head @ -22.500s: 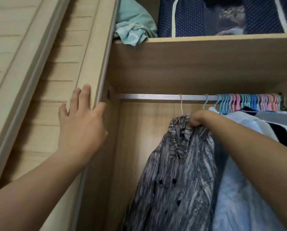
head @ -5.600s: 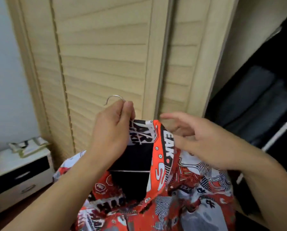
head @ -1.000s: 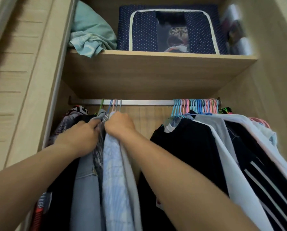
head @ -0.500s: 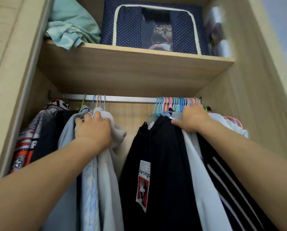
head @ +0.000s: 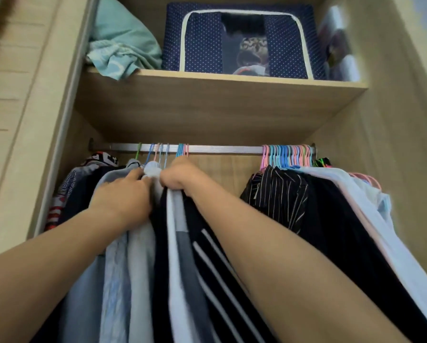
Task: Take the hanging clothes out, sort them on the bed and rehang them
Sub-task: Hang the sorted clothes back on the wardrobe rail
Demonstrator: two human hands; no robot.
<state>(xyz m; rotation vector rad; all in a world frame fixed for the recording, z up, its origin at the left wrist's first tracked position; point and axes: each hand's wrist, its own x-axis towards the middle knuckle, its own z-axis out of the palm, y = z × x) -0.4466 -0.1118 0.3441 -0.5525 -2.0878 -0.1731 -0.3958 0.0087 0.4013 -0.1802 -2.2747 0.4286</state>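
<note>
1. A silver rail (head: 220, 149) runs across the wardrobe, and all the clothes hang from it on thin colored hangers.
2. The left hand (head: 123, 196) is just under the rail, near its left end. Its grip is bent into a pale gray garment (head: 151, 170), but I cannot tell if the fingers really hold it.
3. The right hand (head: 180, 175) is right beside the left hand, also under the rail. Its grip is curled tight around the tops of a black garment with white stripes (head: 215, 266) and a white and gray garment (head: 180, 233).
4. A few hangers (head: 182, 150) sit on the rail just above the right hand.
5. Left of the hands, at the rail's left end, hangs a red, white and black printed shirt (head: 66, 191). It has big white letters, but they are too hidden to read.
6. At the rail's right end there is a big bunch of pink, blue and green hangers (head: 288, 154). A black shirt with thin white stripes (head: 277, 191) hangs under them, with black and pale clothes next to it.
7. Above the rail is a wooden shelf (head: 207, 95). On it sit a bundle of teal cloth (head: 123, 50) and a dark blue dotted storage box (head: 239, 40) with a clear window.
8. No writing can be read.
</note>
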